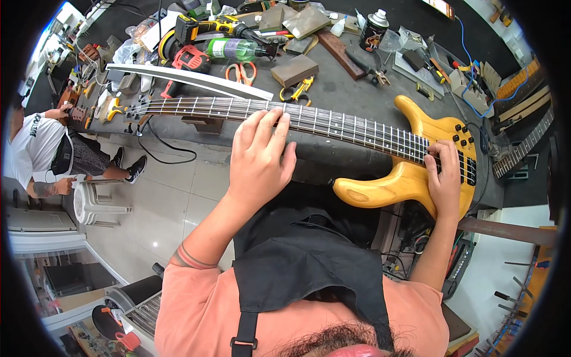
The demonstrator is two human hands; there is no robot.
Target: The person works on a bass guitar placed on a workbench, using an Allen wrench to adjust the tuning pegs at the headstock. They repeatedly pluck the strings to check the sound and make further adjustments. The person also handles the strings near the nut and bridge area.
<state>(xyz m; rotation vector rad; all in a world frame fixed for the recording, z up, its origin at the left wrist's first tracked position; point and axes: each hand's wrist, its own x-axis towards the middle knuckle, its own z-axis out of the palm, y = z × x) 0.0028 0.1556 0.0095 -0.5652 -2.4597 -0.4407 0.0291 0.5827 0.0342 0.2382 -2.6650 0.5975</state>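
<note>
A bass guitar with a glossy yellow-brown wooden body [380, 185] lies across the near side of the workbench, its dark fretted neck [339, 124] running to the left. My left hand [260, 156] rests over the middle of the neck, fingers extended with their tips on the strings and the thumb apart. At the body, my right hand [445, 178] touches the strings near the neck's end, beside the black pickup [470, 169]. Its thumb stands away from the fingers. Several black knobs [461, 135] sit on the body just beyond that hand.
Behind the neck are a white strip [190, 78], orange-handled scissors [241, 74], yellow scissors [297, 92], a sanding block [294, 70], a green bottle [232, 49] and a red power tool [190, 59]. A person [38, 146] sits at the left near a white stool [95, 202]. Another fretted neck [523, 146] stands right.
</note>
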